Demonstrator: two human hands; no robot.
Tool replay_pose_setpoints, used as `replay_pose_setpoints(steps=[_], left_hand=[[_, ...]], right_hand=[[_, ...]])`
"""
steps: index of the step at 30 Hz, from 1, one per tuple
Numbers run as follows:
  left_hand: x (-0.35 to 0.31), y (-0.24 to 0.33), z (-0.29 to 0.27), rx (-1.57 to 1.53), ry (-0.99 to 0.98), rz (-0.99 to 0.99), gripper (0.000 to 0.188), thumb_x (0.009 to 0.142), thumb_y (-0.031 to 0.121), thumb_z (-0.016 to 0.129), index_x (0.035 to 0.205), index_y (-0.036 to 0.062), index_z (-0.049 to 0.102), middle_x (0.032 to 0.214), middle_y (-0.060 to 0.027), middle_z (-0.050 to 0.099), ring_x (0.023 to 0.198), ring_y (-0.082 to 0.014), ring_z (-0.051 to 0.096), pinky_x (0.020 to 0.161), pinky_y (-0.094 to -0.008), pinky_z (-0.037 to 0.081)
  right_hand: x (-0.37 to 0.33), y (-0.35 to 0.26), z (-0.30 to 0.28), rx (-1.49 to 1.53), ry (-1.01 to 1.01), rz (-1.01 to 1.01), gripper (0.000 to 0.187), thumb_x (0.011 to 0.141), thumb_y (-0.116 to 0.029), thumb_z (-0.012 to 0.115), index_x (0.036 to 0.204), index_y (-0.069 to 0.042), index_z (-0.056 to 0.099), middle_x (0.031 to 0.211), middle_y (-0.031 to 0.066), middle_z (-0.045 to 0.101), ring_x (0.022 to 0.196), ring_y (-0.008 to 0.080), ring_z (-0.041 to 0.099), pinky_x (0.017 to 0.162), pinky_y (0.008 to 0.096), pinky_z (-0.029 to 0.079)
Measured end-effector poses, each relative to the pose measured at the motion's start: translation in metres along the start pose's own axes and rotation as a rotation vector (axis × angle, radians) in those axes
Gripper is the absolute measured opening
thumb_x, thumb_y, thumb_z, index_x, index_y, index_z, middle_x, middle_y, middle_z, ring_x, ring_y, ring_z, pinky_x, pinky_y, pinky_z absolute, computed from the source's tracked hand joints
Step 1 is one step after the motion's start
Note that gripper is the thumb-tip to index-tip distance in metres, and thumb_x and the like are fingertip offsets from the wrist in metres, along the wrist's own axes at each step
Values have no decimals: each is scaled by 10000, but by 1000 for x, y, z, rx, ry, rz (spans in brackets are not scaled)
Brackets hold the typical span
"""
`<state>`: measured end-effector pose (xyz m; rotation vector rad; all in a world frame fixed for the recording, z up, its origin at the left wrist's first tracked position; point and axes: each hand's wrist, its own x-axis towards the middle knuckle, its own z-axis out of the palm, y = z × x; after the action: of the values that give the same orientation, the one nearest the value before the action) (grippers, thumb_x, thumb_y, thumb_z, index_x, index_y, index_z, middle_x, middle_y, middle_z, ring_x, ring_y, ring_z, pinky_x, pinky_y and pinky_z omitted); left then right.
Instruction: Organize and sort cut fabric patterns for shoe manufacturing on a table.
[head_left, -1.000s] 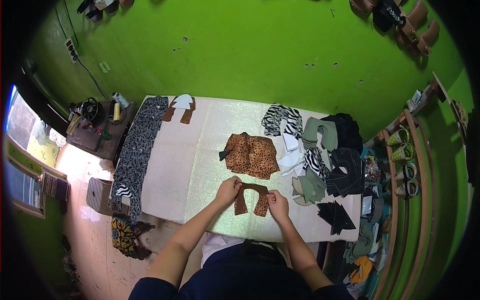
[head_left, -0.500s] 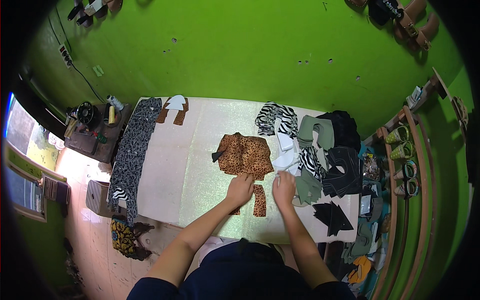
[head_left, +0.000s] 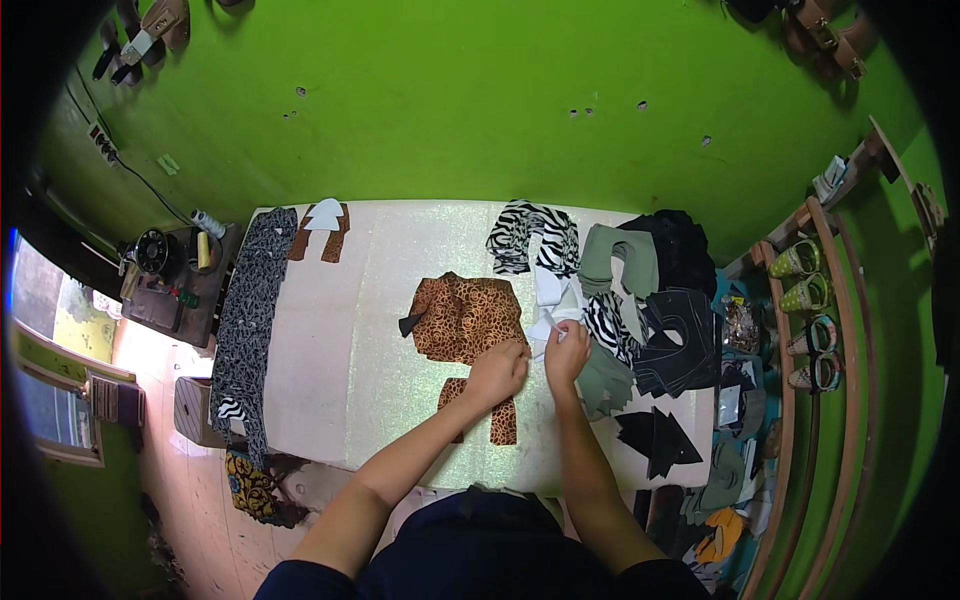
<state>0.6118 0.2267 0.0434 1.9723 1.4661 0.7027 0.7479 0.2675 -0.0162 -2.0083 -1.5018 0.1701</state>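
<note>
A crumpled leopard-print piece of fabric [head_left: 465, 315] lies in the middle of the table, with a small black scrap [head_left: 408, 325] at its left edge. My left hand [head_left: 497, 374] is at the fabric's lower right edge, fingers curled in; what they hold, if anything, is hidden. Just below lies a cut arch-shaped leopard-print piece [head_left: 504, 425], partly covered by that hand. To the right, my right hand [head_left: 568, 357] pinches a white pattern piece [head_left: 543, 328] among other white pieces [head_left: 553, 288].
Zebra-print pieces [head_left: 511, 240], olive-green pieces [head_left: 604, 260] and black pieces [head_left: 676, 355] are stacked at the right. Grey patterned fabric [head_left: 245, 330] runs along the table's left end. A white template on brown pieces [head_left: 324, 216] lies far left. Shoes [head_left: 812, 292] stand on a wooden rack.
My left hand has moved right along the lower edge of the leopard-print fabric. My right hand has moved up onto the white pieces and closed on one. The view has shifted slightly.
</note>
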Motion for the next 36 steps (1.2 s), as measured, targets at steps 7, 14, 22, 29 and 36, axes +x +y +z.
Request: replay_pose_setpoints(steps=[7, 14, 22, 29, 36], left_hand=[[-5, 3, -36, -63, 110, 60, 330, 796, 118, 585, 1112, 54, 510, 1089, -139, 492, 986, -297, 527, 841, -351, 438], [-37, -22, -40, -191, -382, -188, 321, 788, 129, 642, 1083, 37, 555, 894, -118, 622, 802, -209, 613, 728, -301, 482], [-91, -66, -15, -597, -32, -496, 175, 831, 89, 591, 961, -27, 594, 754, -91, 646, 676, -123, 629, 632, -236, 481], [-97, -78, -32, -411, 84, -512, 176, 804, 67, 606, 947, -34, 592, 734, -76, 610, 653, -114, 551, 630, -245, 455], [-100, -72, -34, -280, 122, -509, 187, 813, 81, 587, 967, -25, 579, 765, -134, 612, 671, -171, 574, 648, -281, 459]], right_hand=[[-19, -2, -43, 591, -158, 116, 142, 813, -89, 564, 921, -2, 592, 793, 144, 599, 702, 260, 597, 631, 320, 456], [-53, -10, -58, 630, -680, -333, 155, 832, -123, 581, 946, -25, 620, 861, 89, 599, 763, 152, 575, 641, 248, 439], [-93, -5, -36, 650, -781, -9, 224, 805, -196, 610, 929, -9, 608, 702, 132, 617, 620, 218, 606, 590, 319, 457], [-97, -13, -27, 338, -638, -72, 251, 771, -246, 660, 843, -12, 605, 638, 110, 573, 535, 205, 524, 533, 328, 411], [-98, -20, -19, 250, -622, -37, 232, 780, -245, 635, 877, -35, 618, 714, 137, 622, 629, 261, 603, 583, 350, 457]])
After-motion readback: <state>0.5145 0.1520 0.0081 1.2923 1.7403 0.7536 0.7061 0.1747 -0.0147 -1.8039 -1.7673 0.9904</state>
